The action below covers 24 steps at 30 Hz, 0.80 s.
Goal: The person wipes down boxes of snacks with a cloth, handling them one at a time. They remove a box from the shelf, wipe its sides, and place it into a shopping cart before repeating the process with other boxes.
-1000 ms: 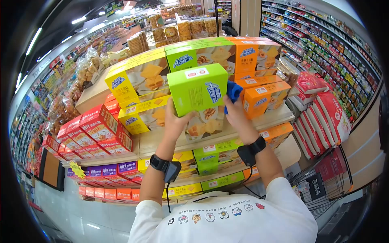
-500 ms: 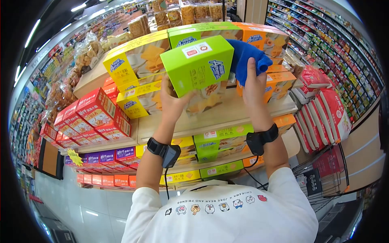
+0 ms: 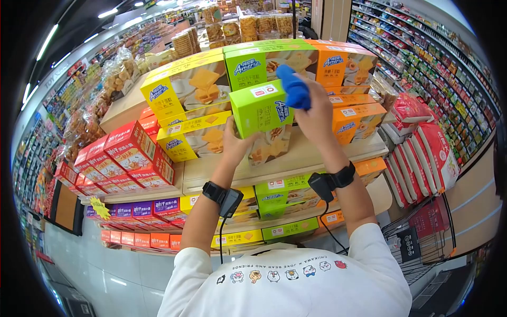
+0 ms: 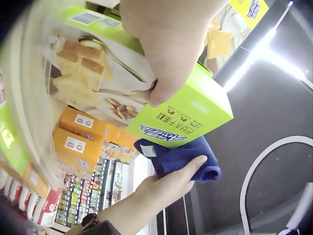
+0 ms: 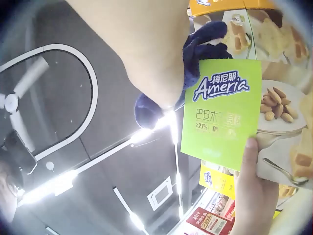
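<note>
My left hand grips a lime-green Ameria cake box by its lower left part, thumb on the face with the logo. The box is lifted in front of the shelf display, its printed side with almonds and a spoon showing in the left wrist view. In my right hand is a bunched dark blue cloth, held at the box's upper right edge. The left wrist view shows the cloth lying against the box's end, with fingers curled over it.
Behind stand stacked yellow, green and orange boxes. Red boxes fill the shelf's left, with more boxes on lower tiers. At the right are red-and-white sacks and a wire shopping cart.
The right hand and cloth first swung out to the right of the box, then came back left onto its upper right edge. The left hand has kept hold of the box, which tilted and turned back.
</note>
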Available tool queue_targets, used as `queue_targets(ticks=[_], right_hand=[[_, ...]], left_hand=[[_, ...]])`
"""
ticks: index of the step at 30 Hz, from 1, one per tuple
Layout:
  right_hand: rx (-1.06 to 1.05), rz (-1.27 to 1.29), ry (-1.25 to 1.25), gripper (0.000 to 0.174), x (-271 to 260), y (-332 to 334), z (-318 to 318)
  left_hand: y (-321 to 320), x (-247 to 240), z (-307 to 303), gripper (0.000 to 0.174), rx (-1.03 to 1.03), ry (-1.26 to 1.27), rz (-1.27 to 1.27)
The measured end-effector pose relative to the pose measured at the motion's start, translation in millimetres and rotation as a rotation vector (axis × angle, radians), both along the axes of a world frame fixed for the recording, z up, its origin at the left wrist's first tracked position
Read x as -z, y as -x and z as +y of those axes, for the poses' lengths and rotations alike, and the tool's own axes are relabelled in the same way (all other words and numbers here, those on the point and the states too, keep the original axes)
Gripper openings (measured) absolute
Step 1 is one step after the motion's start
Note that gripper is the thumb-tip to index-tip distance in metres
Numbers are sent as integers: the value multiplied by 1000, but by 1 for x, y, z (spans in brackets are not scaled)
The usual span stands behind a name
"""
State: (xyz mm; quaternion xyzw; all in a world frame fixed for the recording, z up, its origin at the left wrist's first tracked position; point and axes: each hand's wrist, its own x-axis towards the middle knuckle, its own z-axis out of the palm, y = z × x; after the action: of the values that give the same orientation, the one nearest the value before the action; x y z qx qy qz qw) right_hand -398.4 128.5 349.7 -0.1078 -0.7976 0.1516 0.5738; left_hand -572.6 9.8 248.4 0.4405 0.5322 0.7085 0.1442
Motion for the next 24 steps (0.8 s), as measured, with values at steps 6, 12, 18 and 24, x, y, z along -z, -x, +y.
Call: queue_targets(ticks=[6,12,18,24], right_hand=[[7,-215,-307,48,-13,27,-6],[-243,-263,-334,48,-26,52,-19],[-393,-317,-335,48,-30,70,-23],[-419,-341,-305,50,-32,49,7]], left_hand=[[13,13,5,58,-33,6,43],[8,14,5,65,-38,-5,42],[5,11,3,64,-31,-2,42],[0,6,3,60,47,-52,-40]])
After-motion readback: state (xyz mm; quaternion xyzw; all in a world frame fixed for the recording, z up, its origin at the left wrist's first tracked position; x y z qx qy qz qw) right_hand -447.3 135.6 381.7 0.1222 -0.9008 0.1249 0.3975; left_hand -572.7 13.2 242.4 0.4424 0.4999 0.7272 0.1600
